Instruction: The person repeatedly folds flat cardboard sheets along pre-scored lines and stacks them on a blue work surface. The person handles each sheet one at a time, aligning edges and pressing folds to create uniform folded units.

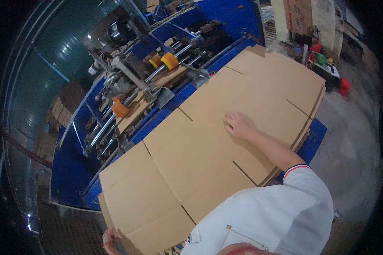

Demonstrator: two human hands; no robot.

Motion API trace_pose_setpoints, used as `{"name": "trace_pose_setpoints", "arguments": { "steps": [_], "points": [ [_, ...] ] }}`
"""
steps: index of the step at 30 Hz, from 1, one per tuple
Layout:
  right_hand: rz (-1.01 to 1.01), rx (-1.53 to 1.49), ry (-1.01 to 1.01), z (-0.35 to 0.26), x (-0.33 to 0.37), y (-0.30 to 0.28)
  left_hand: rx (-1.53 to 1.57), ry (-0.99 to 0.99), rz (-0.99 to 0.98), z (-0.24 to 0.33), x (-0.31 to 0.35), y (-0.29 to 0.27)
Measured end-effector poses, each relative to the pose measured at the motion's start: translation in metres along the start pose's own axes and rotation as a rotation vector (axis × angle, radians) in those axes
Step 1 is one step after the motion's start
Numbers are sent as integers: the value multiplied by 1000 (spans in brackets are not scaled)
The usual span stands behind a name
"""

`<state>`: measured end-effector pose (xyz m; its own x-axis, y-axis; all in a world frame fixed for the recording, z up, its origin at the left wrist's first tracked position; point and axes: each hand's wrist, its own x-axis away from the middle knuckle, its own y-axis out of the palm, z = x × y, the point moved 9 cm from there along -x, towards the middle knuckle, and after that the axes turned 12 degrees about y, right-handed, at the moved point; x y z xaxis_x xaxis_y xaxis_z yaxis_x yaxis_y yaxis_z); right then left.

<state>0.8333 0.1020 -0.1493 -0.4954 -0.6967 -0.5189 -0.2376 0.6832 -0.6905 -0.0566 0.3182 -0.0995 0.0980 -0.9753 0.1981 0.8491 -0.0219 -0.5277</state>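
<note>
At lower left, the left hand [110, 241] is meeting the edge of a cardboard sheet [191, 146], its grip impossible to tell. Plain tan, creased and slotted, the sheet is filling the centre, the right hand [238, 125] resting loosely uncurled on it; at upper right, a carton [298, 17] is showing reddish, unreadable print.

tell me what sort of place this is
Probably a carton workshop or small factory: slotted, creased cardboard sheets lie stacked beside a big blue machine with metal shafts and orange rollers.
</note>
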Motion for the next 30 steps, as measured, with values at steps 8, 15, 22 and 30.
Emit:
{"name": "trace_pose_setpoints", "arguments": {
  "steps": [8,15,22,30],
  "points": [
    [-57,-79,89,-12,62,-50,332,579,137,174,250,140],
    [-161,-37,323,29,100,-85,205,617,-16,119,245,212],
    [679,269,962,209,176,-254,322,763,288,151,173,94],
    [865,-1193,1035,341,270,-233,185,672,404,134,116,65]
  ]
}}
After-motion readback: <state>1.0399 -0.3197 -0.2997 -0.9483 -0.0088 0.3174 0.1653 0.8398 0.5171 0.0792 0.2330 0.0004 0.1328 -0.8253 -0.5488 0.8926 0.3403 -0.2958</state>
